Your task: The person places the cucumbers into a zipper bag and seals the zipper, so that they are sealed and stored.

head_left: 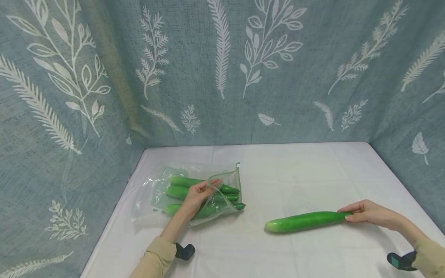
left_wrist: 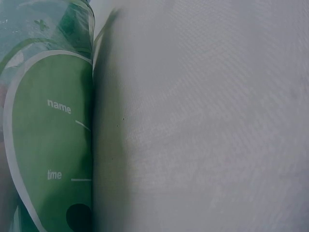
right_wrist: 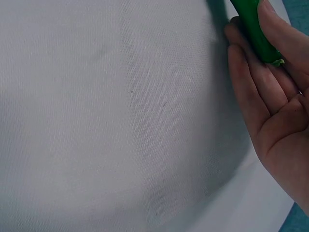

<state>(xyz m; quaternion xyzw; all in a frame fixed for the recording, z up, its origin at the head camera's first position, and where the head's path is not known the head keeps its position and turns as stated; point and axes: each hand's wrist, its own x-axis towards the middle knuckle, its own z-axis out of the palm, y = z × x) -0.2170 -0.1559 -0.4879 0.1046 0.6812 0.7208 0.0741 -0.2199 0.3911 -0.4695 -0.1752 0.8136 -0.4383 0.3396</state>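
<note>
On the left of the table lies a clear zip bag (head_left: 144,206) with three green cucumbers (head_left: 179,192) inside, their narrow ends toward its mouth on the right. My left hand (head_left: 195,197) lies over the bag and pinches the upper film near the mouth, which gapes a little. In the left wrist view, a green label (left_wrist: 48,140) printed "name" and "time" shows on the bag; the hand's fingers are out of that view. My right hand (head_left: 373,213) grips another cucumber (head_left: 306,222) by its narrow end, thumb against fingers. Its pale tip points left, toward the bag.
A white cloth covers the table (head_left: 295,173). Blue-grey curtains (head_left: 194,77) with white leaf prints close off the back and both sides. Dark wrist devices (head_left: 185,251) sit below both hands.
</note>
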